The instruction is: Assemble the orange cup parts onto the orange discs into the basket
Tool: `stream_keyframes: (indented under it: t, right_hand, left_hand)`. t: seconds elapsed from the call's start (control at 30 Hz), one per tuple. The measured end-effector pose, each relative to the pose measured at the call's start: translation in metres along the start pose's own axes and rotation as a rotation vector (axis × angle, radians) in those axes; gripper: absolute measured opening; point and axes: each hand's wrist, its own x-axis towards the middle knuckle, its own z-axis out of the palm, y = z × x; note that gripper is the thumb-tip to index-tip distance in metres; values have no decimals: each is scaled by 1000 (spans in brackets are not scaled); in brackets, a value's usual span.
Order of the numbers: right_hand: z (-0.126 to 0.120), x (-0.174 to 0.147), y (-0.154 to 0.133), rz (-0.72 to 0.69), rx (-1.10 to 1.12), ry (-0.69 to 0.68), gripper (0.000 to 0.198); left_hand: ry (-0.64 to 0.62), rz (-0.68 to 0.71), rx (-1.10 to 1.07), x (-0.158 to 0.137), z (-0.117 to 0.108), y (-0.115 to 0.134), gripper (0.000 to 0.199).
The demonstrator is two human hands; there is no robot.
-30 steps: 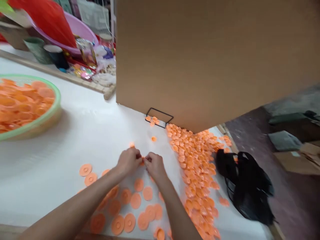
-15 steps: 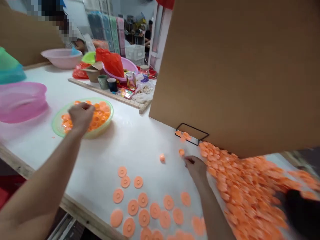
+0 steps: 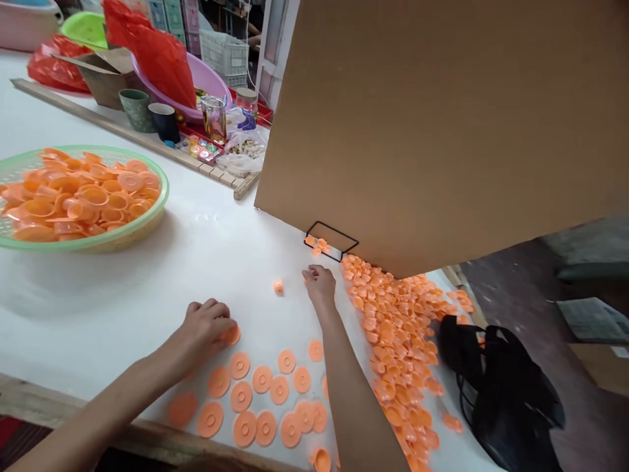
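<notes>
My left hand [image 3: 209, 328] reaches the near side of the table, its fingers curled onto an orange plastic disc [image 3: 232, 334]. Around it lie several flat orange discs [image 3: 240, 396], most with a raised ring in the centre. Farther off, my right hand [image 3: 320, 285] has its fingertips pinched together. A sliver of orange shows at those fingertips, the rest being covered by the fingers. To their left stands a small orange plastic cup [image 3: 278, 287]. A green basket [image 3: 164, 196] at the left is heaped with orange cup-shaped pieces [image 3: 93, 196].
A large cardboard sheet [image 3: 417, 131] rises behind the right side. Against it lies a black wire frame [image 3: 331, 226], with a long pile of orange pieces [image 3: 393, 334] alongside. A black bag [image 3: 506, 393] sits at the right edge. Mugs [image 3: 135, 108] stand behind a wooden strip [image 3: 122, 136].
My left hand has come from over the basket down to the discs. My right hand now covers the spot where a second small cup stood. The view has swung right and down.
</notes>
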Motion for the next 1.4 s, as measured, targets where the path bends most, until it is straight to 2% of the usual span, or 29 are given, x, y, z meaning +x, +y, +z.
stream_keyframes:
  t: [0.07, 0.13, 0.23, 0.3, 0.4, 0.47, 0.57, 0.7, 0.87, 1.1, 1.2, 1.4]
  right_hand:
    - [2, -2, -3, 1, 21, -40, 17]
    - [0, -12, -6, 12, 41, -71, 19]
    - [-6, -45, -9, 3, 92, -146, 28]
    - [-10, -73, -12, -52, 104, -199, 26]
    - [-15, -107, -15, -142, 58, -260, 25]
    - [-18, -117, -17, -160, 50, -275, 29]
    - [-23, -116, -15, -169, 68, -264, 28]
    - [-27, -106, -12, -185, 41, -334, 36]
    - [-24, -112, -14, -179, -43, -310, 17]
    - [-12, -127, -11, -150, 13, -266, 14]
    - [-7, -127, -17, -93, 64, -251, 21]
    - [4, -124, -36, -104, 3, -278, 11]
  left_hand:
    - [-18, 0, -1, 12, 2, 8, 23]
    - [-32, -5, -15, 27, 6, 16, 23]
    - [-36, 3, -49, 43, 15, 26, 27]
    - [-22, 5, -62, 49, 21, 30, 31]
    - [-11, 5, -55, 50, 25, 32, 25]
    - [-11, 10, -52, 48, 24, 32, 20]
    - [-1, 8, -67, 46, 23, 32, 24]
    - [11, -6, -80, 45, 25, 31, 23]
    - [28, -11, -93, 45, 28, 28, 25]
    - [34, -26, -108, 46, 27, 27, 18]
    - [28, -18, -127, 45, 26, 26, 18]
    - [26, -18, -171, 42, 27, 22, 15]
